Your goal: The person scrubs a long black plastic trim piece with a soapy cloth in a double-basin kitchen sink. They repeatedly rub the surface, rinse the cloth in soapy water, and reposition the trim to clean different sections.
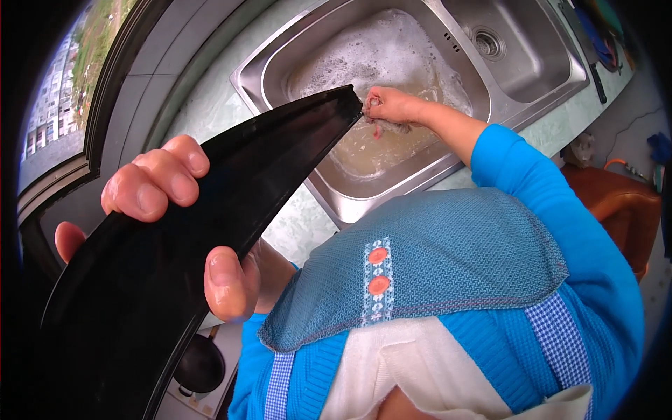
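Observation:
My left hand (168, 210) grips a long black panel with raised edges (189, 247), fingers over one long edge and thumb over the other. The panel slants up from the lower left, its narrow-looking far end over the sink. At that far end, my right hand (391, 105) clutches a wet, crumpled cloth (394, 126) against or right beside the panel's corner. Below lies the larger stainless steel sink basin (472, 68), holding cloudy water with white suds (383, 47). Part of the panel runs out of view at the lower left.
A smaller sink basin (525, 63) with a drain adjoins at the right. Beyond it, a black-handled knife (598, 84) lies near the counter edge. A window (68, 79) stands left, a black wok (199, 365) lower left. A brown leather-like seat (614, 205) is at the right.

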A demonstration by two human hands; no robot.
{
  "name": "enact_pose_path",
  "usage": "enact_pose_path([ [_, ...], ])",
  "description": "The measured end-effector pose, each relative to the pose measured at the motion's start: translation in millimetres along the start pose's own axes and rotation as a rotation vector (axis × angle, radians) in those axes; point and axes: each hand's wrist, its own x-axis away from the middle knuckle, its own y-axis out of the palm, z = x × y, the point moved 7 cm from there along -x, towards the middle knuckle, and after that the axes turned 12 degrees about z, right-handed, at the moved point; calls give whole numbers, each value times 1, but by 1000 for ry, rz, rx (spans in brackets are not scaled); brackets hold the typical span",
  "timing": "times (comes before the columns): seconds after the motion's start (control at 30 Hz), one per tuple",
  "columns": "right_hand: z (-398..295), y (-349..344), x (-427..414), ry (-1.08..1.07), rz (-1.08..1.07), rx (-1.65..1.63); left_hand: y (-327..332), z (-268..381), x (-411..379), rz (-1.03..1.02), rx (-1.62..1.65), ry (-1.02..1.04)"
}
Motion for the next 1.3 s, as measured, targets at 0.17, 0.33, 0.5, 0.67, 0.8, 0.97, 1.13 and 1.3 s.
enact_pose_path([
  [0.17,-31,-1,2,-91,-113,-69,5,0,0,-52,-14,-15],
  [0.33,-25,7,-7,-86,-147,-31,7,0,-3,-9,-7,11],
  [0.5,-13,8,-4,68,-172,-225,5,-3,-2,0,-6,25],
  [0.67,-12,14,-5,72,-298,-195,9,-3,-2,-24,-30,1],
  [0.8,-5,15,-9,43,-211,-65,7,-4,-1,-1,-9,7],
  [0.97,-2,22,0,84,-202,-62,11,-3,0,11,16,-6],
  [1.13,-9,28,15,74,-219,73,12,-8,-4,-30,20,-26],
  [1.3,4,47,5,-24,-150,218,16,0,-1,50,-18,-44],
])
